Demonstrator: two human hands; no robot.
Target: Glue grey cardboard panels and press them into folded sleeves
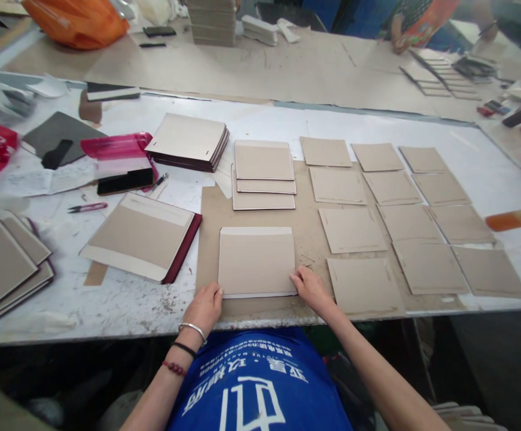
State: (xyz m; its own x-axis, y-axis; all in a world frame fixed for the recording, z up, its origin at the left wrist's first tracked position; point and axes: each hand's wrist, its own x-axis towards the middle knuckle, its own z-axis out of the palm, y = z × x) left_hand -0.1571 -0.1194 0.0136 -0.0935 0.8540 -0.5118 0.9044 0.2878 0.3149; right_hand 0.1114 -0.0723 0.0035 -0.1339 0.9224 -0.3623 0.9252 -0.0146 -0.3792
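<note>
A tan cardboard panel (257, 260) with pale strips along its top and bottom edges lies before me on a brown work sheet (210, 209). At its lower left corner, my left hand (205, 306) pinches the edge, fingers closed. My right hand (311, 287) is closed on the lower right edge. Just beyond the panel, several similar panels (264, 160) overlap in a small pile. Several loose tan boards (352, 230) are laid out in columns to the right. On the left rests a larger panel (139, 236) with a dark red edge.
A thick stack of boards (188, 139) stands behind, near a pink pouch (119, 149), a black phone (124, 181) and thread snips (87, 208). More covered boards (6, 263) lie far left. Across the back table (287, 75), a person's arm (397, 33) shows near an orange bag (76, 21).
</note>
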